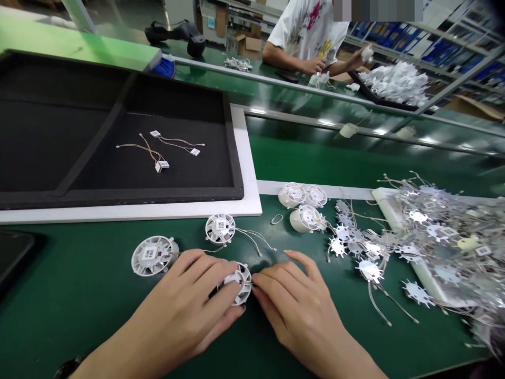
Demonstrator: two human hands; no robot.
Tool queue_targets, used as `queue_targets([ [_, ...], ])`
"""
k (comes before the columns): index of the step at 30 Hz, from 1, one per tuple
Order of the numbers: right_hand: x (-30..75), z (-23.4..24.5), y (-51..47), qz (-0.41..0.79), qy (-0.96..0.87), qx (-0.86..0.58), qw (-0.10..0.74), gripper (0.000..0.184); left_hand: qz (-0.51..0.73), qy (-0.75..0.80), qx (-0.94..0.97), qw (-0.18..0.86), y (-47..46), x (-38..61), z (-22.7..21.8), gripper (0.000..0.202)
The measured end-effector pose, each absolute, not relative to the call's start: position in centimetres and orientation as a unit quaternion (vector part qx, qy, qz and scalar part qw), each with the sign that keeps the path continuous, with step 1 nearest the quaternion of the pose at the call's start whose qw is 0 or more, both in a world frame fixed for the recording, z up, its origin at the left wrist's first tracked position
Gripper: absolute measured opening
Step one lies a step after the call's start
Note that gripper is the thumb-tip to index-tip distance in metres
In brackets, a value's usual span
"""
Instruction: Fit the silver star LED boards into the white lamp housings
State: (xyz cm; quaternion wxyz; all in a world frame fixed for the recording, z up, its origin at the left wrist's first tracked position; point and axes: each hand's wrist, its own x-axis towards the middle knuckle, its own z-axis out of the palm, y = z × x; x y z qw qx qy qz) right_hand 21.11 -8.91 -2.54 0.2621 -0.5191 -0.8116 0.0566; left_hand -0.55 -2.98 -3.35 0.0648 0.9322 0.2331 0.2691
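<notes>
In front of the black tray (177,179), the left hand (193,300) grips a white fan (244,275); the right hand (298,295) pinches its wire (247,283).

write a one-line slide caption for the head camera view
Left hand holding a round white spoked plastic housing, right hand at its rim, over a glossy green worktable.

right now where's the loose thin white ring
In the head view, the thin white ring lies on the green table just right of centre, left of a group of three white fans and beyond the right hand.
</notes>
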Motion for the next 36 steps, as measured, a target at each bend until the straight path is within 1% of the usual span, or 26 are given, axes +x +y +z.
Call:
queue_targets([
  [4, 21.2, -3.5, -8.6, 0.152, -0.804, -0.525, 0.235, 0.021, 0.262, 0.234, 0.934, 0.068, -2.9, -0.6, -3.4, 0.021],
  [7, 21.4, -3.4, -8.3, 0.242, -0.761, -0.564, 0.211, 0.026, 0.256, 0.230, 0.937, 0.062, -2.9, -0.5, -3.5, 0.020],
  [10, 21.0, -3.1, -8.1, 0.270, -0.720, -0.616, 0.169, 0.032, 0.245, 0.221, 0.943, 0.051, -3.1, -0.4, -3.8, 0.026],
  [13, 20.4, -2.9, -8.2, 0.239, -0.721, -0.636, 0.134, 0.031, 0.248, 0.226, 0.940, 0.059, -3.3, -0.2, -4.0, 0.028],
  [17, 19.8, -3.0, -8.2, 0.195, -0.731, -0.647, 0.097, 0.031, 0.269, 0.217, 0.936, 0.060, -3.3, -0.1, -4.0, 0.024],
  [21, 19.2, -3.3, -7.9, 0.162, -0.728, -0.661, 0.078, 0.026, 0.282, 0.220, 0.932, 0.062, -3.4, -0.2, -4.5, 0.025],
  [23, 19.0, -3.4, -8.0, 0.128, -0.734, -0.662, 0.081, 0.027, 0.285, 0.223, 0.930, 0.065, -3.4, -0.2, -4.9, 0.025],
  [26, 19.7, -3.2, -8.7, 0.054, -0.740, -0.661, 0.113, 0.033, 0.286, 0.222, 0.930, 0.061, -3.3, -0.1, -5.1, 0.024],
  [29, 22.5, -2.6, -9.8, -0.031, -0.709, -0.688, 0.152, 0.022, 0.290, 0.217, 0.930, 0.063, -3.2, -0.1, -4.7, 0.025],
  [30, 23.9, -2.4, -10.1, -0.059, -0.691, -0.703, 0.157, 0.022, 0.294, 0.214, 0.929, 0.067, -3.2, -0.2, -4.5, 0.025],
  [33, 28.5, -2.5, -10.0, -0.110, -0.637, -0.749, 0.141, 0.033, 0.307, 0.215, 0.924, 0.082, -3.3, -0.8, -3.8, 0.026],
  [36, 32.1, -3.6, -8.8, -0.098, -0.633, -0.759, 0.118, 0.046, 0.315, 0.221, 0.918, 0.094, -3.2, -1.4, -3.5, 0.028],
])
